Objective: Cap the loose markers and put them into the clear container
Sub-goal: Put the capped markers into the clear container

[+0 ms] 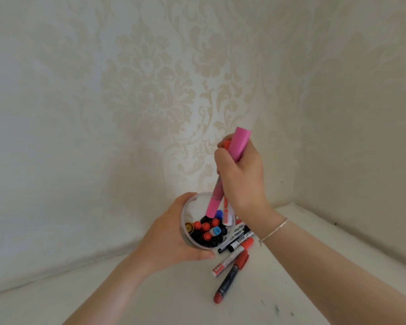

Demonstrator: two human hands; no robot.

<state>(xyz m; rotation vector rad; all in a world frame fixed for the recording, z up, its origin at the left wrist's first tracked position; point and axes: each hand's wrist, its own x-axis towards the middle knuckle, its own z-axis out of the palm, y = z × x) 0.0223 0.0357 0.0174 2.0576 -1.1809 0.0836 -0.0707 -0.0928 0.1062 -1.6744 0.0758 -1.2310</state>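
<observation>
Right hand (240, 174) fisted round pink marker (223, 177), tip inside clear container (185, 233).

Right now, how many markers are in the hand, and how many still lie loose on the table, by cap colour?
In the right hand, lowered into the clear container: 2 (pink marker, orange marker)
Table, red-capped markers: 2
Table, black-capped markers: about 3, partly hidden
Total: about 7

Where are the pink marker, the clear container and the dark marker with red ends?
pink marker (238, 143), head view, on its upper barrel above the right hand.
clear container (185, 208), head view, on its far rim.
dark marker with red ends (229, 279), head view, on its barrel's middle.
</observation>
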